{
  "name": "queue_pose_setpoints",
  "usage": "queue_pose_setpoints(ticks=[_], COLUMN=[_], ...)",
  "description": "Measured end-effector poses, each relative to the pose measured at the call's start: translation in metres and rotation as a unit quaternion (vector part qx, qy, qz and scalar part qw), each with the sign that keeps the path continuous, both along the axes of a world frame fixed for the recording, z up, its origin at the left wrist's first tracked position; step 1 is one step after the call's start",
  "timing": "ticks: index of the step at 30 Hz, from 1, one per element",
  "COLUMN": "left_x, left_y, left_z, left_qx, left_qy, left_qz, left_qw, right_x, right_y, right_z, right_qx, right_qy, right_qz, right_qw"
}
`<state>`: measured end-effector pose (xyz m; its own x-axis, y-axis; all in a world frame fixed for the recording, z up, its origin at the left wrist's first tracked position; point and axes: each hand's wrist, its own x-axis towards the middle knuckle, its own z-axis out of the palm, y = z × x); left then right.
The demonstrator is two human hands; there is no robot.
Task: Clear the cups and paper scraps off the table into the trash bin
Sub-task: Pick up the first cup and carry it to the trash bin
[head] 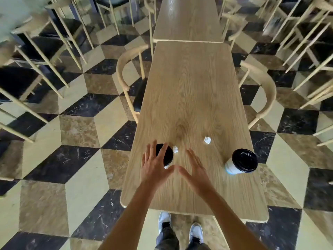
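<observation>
Two white paper cups with black lids stand on the long wooden table (189, 91). The left cup (166, 155) is near the table's left edge, partly covered by my left hand (155, 163), which hovers over it with fingers spread and grips nothing. The right cup (241, 162) stands near the right edge. A crumpled paper scrap (175, 149) lies just right of the left cup. Another paper scrap (207, 140) lies further right. My right hand (195, 168) is open, fingers apart, over bare tabletop between the cups. No trash bin is in view.
Wooden chairs are tucked at the table's left (129, 78) and right (261, 91). A second table (189, 18) adjoins at the far end. More chairs fill the far left and right. The floor is patterned marble tile; my feet (180, 228) are at the near end.
</observation>
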<state>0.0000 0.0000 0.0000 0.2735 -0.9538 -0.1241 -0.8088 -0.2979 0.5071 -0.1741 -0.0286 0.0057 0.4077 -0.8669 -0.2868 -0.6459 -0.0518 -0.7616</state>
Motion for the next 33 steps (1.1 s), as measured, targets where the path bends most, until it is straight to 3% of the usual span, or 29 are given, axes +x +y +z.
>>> queue_pose_setpoints(ticks=[7,19,25,33], left_x=[0.003,0.002,0.0,-0.03], left_y=[-0.014,-0.007,-0.008,-0.018], left_z=[0.002,0.031,0.052,0.091], left_qx=[0.0,-0.043,-0.075,-0.117], left_qy=[-0.001,0.165,0.258,0.289], left_qz=[0.033,0.152,0.187,0.131], left_qw=[0.999,0.974,0.945,0.941], right_x=[-0.002,0.013,0.015,-0.012], right_y=[-0.012,-0.02,-0.018,-0.017], right_z=[-0.017,-0.02,-0.008,0.035], right_qx=[0.037,0.052,0.07,0.001], right_qy=[-0.001,-0.045,-0.077,-0.135], right_qz=[0.001,0.04,-0.009,-0.136], right_qw=[0.999,0.997,0.994,0.981])
